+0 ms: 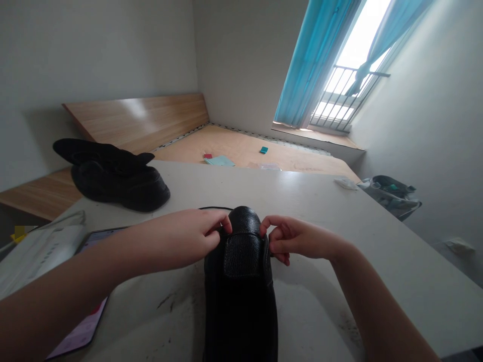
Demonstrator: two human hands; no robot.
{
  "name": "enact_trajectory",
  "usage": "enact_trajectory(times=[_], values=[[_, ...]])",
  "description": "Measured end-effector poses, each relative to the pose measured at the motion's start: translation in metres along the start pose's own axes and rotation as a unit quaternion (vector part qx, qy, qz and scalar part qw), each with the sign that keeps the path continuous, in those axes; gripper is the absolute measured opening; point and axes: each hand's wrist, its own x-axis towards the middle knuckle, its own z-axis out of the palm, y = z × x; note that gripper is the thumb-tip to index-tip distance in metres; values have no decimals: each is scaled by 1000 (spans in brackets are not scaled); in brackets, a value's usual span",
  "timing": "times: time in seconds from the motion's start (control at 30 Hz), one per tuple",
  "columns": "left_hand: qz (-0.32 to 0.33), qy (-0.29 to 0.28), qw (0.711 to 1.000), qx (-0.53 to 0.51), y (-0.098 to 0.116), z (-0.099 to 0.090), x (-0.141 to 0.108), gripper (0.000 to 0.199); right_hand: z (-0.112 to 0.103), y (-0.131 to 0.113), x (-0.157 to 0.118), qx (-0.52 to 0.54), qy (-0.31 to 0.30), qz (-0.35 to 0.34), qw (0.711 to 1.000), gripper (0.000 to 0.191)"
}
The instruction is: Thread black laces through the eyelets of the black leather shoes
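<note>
A black leather shoe (pixel 241 256) stands upright on the white table (pixel 302 201), its long axis pointing away from me. My left hand (pixel 207 231) is at the left side of its tongue, index finger bent onto the edge and thumb close by. On the opposite side, my right hand (pixel 281 236) has its fingers curled against the shoe's right edge. What lies between the fingertips of either hand is too small to make out. A thin black cord or lace (pixel 215 207) curves out behind the shoe on the left.
Another black shoe (pixel 121 181) rests at the table's back left. A lit tablet (pixel 81 327) and a clear plastic package (pixel 45 256) lie under and beside my left forearm. A bag-lined bin (pixel 392 193) stands past the right edge, near a crumpled white wrapper (pixel 345 184).
</note>
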Motion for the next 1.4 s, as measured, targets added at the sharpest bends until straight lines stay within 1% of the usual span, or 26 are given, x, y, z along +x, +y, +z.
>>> enact_trajectory(times=[0.23, 0.37, 0.47, 0.57, 0.7, 0.9, 1.07, 1.27, 1.4], values=[[14, -3, 1000, 8, 3, -2, 3, 28, -6, 5, 2, 17, -33, 13, 999, 32], [4, 15, 1000, 24, 6, -1, 0, 31, -6, 6, 2, 19, -27, 9, 999, 32], [-1, 27, 999, 26, 7, 0, -1, 29, -2, 1, -1, 18, -13, -5, 1000, 35], [4, 28, 999, 19, 8, 1, -2, 27, 3, -6, -6, 13, -4, -16, 1000, 36], [7, 28, 999, 15, 9, 0, -3, 27, 8, -9, -9, 2, -4, -5, 1000, 34], [13, 36, 999, 23, 8, -1, -5, 28, 5, -3, 1, -11, 3, 16, 1000, 29], [22, 41, 998, 36, 6, -2, -4, 25, -4, 7, 9, -16, -10, 30, 999, 38], [32, 50, 998, 36, 6, -2, -1, 19, -4, 9, 15, -51, 19, 3, 999, 45], [25, 70, 997, 30, 7, 1, -2, 17, 2, 8, 11, -85, 51, -24, 995, 48]])
